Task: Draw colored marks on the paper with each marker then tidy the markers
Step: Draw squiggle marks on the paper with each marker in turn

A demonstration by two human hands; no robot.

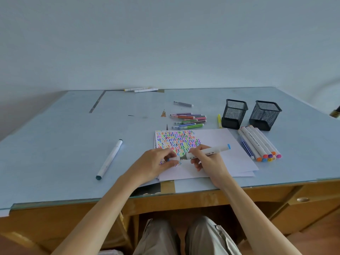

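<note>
left fingers (170,157): pinched round a small white cap (173,159), held just off the marker's tip; likely so it can be pushed on or has just come off, and i cannot tell which.
right fingers (197,155): wrapped round the barrel of a white blue-ended marker (209,152), which lies nearly level over the paper with its dark tip pointing at the cap.
left hand (154,165): rests over the near left part of the paper, probably steadying it as well as holding the cap.
right hand (209,162): sits over the near middle of the paper, gripping the marker.
paper (220,140): a small stack near the front edge of the desk (64,126), toward the right; its far left part is packed with rows of coloured zigzag marks (177,139), the right part bare.
task stage: judged to be well along in drawing, tidying not yet done.
white markers by the paper: a row of about five, plus one thin blue pen (247,150), lined up at the paper's right edge, within reach of the right hand.
thin coloured pens (189,121): about eight in a loose group just beyond the paper's far edge; one grey pen (183,103) lies farther back.
yellow marker (219,120): one, beside the left holder.
mesh pen holders (233,114): two, black, toward the right far side; seemingly where the markers will go.
lone marker (109,159): one, dark-capped, toward the left front.
far edge: two or three markers (140,89), too small to count surely.
</note>
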